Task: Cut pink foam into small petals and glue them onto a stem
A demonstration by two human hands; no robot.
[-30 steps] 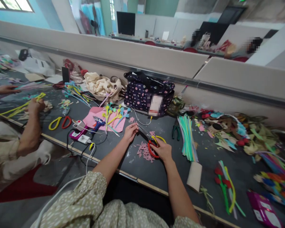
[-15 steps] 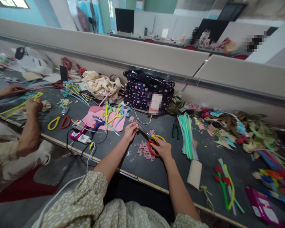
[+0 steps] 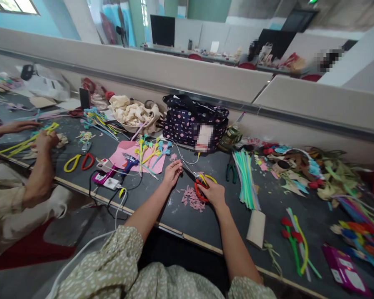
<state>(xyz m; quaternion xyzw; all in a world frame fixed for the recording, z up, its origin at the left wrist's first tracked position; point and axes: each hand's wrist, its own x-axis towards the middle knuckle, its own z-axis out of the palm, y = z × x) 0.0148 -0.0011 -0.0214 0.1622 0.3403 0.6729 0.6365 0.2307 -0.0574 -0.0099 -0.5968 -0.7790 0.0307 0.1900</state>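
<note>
Diagonally, the scissors [image 3: 200, 179] point forward-left, right fingers [image 3: 210, 184] curled round handles [image 3: 196, 191], left fingers [image 3: 176, 166] pinched, contents unclear.

A glue gun [image 3: 130, 164] and pipe cleaners [image 3: 246, 178] suggest a craft workshop.

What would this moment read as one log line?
right hand: gripping scissors | left hand: pinched near their tips, contents unclear | table: pink pieces near scissors | to the right: pliers, pipe-cleaner bundle
</note>
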